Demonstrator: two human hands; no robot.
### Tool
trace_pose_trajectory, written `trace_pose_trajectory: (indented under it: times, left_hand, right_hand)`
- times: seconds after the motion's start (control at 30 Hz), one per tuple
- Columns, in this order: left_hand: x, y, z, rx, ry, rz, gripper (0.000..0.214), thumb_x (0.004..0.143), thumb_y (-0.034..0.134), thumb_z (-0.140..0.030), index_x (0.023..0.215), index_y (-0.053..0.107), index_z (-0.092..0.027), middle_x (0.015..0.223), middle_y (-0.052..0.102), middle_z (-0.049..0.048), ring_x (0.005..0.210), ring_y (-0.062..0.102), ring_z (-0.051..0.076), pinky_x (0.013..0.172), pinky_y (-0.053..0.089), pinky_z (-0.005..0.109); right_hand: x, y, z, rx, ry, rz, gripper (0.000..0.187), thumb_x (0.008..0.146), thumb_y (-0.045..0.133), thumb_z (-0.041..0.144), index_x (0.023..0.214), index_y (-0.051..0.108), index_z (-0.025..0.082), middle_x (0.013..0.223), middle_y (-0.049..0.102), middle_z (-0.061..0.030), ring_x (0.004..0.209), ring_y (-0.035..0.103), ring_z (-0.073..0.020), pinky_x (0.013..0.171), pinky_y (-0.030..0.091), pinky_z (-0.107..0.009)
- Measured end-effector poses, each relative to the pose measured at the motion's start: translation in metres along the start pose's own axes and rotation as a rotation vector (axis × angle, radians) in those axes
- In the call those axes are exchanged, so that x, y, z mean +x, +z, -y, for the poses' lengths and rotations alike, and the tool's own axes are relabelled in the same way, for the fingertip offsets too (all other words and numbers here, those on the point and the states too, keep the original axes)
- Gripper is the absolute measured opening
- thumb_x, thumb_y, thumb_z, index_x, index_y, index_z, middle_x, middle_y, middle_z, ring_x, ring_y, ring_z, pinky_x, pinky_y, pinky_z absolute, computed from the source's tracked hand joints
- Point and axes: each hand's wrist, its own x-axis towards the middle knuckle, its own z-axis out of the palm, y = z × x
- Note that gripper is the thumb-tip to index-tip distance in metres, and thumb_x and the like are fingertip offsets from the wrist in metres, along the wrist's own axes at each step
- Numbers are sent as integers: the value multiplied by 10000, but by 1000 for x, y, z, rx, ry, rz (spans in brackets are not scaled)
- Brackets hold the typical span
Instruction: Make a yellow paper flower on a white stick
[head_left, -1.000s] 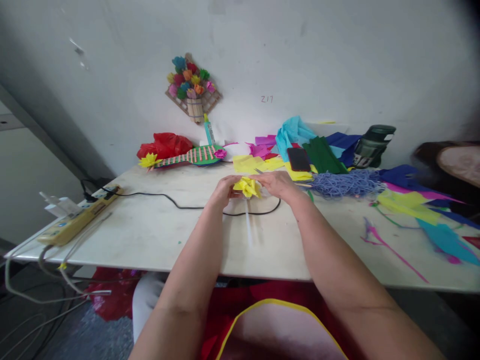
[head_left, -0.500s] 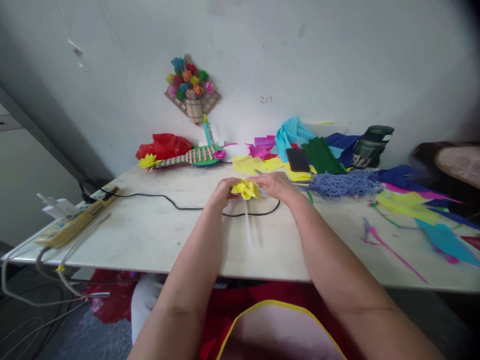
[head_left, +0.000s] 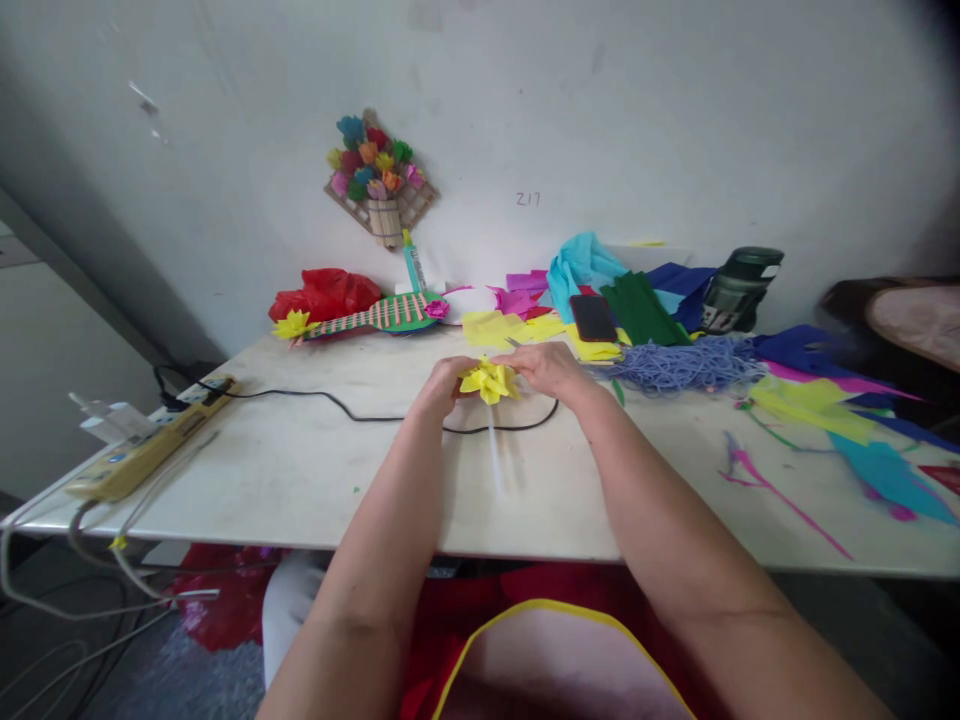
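Observation:
A yellow paper flower point(head_left: 489, 381) is held between my two hands above the middle of the table. My left hand point(head_left: 448, 380) closes on its left side, the fingertips partly hidden behind the petals. From the right, my right hand point(head_left: 546, 366) pinches its edge with bent fingers. Below the flower a thin whitish stick point(head_left: 494, 450) points toward me; whether it is joined to the flower I cannot tell. A small grey pointed tip point(head_left: 513, 342) shows just beyond my right fingers. A black cord point(head_left: 360, 415) runs beneath the flower and curves up near my right hand.
A power strip point(head_left: 150, 445) lies at the left edge. Behind stand a paper-decorated lute shape point(head_left: 397, 313) and a glue bottle point(head_left: 413, 265). Toward the right are a phone point(head_left: 594, 319), purple yarn point(head_left: 682, 367), a dark bottle point(head_left: 742, 290) and coloured paper pieces point(head_left: 892, 475).
The whole view has shifted very slightly. Both hands stay on the yellow flower in nearly the same place, and its petals look turned a little.

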Motion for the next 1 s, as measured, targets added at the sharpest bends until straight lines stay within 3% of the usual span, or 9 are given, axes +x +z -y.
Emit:
trace_pose_trajectory:
  times: [0.5, 0.6, 0.73, 1.0]
  left_hand:
    - [-3, -1, -5, 65, 87, 11, 195, 546, 656, -286, 639, 617, -120, 603, 598, 19, 589, 575, 157, 536, 494, 278]
    - [-2, -2, -5, 61, 96, 17, 194, 549, 656, -283, 645, 620, -118, 612, 608, 24, 589, 578, 160, 533, 490, 279]
    - [-2, -2, -4, 70, 91, 24, 175, 558, 652, -271, 638, 615, -119, 608, 608, 28, 587, 580, 162, 543, 483, 283]
    - [-1, 0, -2, 97, 102, 45, 166, 569, 648, -265, 622, 626, -109, 582, 606, 26, 537, 556, 129, 508, 410, 231]
  right_hand:
    - [-1, 0, 1, 42, 63, -58, 436, 866, 453, 280, 1298, 508, 305, 1031, 707, -45, 882, 655, -209, 741, 454, -290]
    - [-2, -1, 2, 113, 99, -73, 421, 847, 467, 271, 1258, 556, 277, 969, 722, -41, 857, 659, -206, 727, 459, -283]
    - [0, 0, 1, 250, 156, -72, 353, 850, 452, 260, 1146, 645, 265, 1036, 708, -32, 929, 648, -194, 756, 465, -269]
    - [4, 7, -2, 397, 118, -105, 258, 835, 523, 315, 1017, 703, 289, 1049, 704, 8, 967, 647, -179, 804, 480, -275]
